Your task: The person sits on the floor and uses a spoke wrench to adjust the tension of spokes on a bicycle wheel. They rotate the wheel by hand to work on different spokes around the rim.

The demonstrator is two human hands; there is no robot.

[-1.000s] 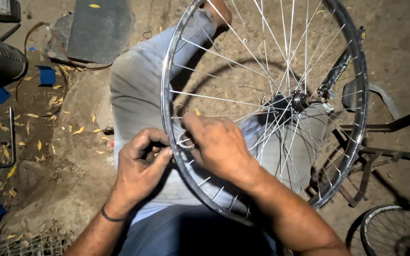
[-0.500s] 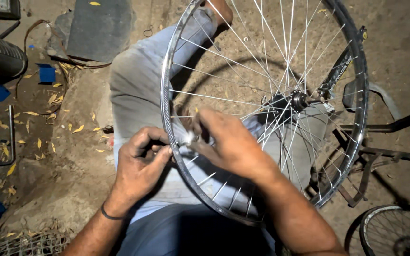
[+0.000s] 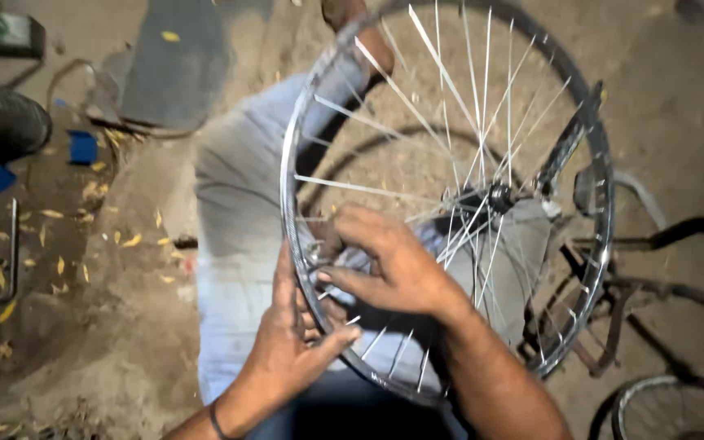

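We see a silver rim (image 3: 291,191) with shiny silver spokes (image 3: 368,187) and a black hub (image 3: 482,200), pale blue-grey trousers (image 3: 234,228), brown dirt ground (image 3: 107,326) speckled with yellow leaves (image 3: 132,240), and blue scraps (image 3: 83,147) at far left.

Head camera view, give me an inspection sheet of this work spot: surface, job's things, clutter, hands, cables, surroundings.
Surface: bare dirt ground, dusty, strewn with yellow leaves.
Job's things: spoked bicycle wheel stands tilted across the person's lap; hub with spokes fanning out to the rim.
Clutter: blue scraps and a dark flat slab on the ground at left.
Hands: left hand grips the rim's lower left from outside; right hand reaches through the spokes, fingers at the rim. Any small tool is hidden.
Cables: thin wire loop on the ground, upper left.
Surroundings: bicycle frame parts and a second wheel at right; a dark tyre at left.
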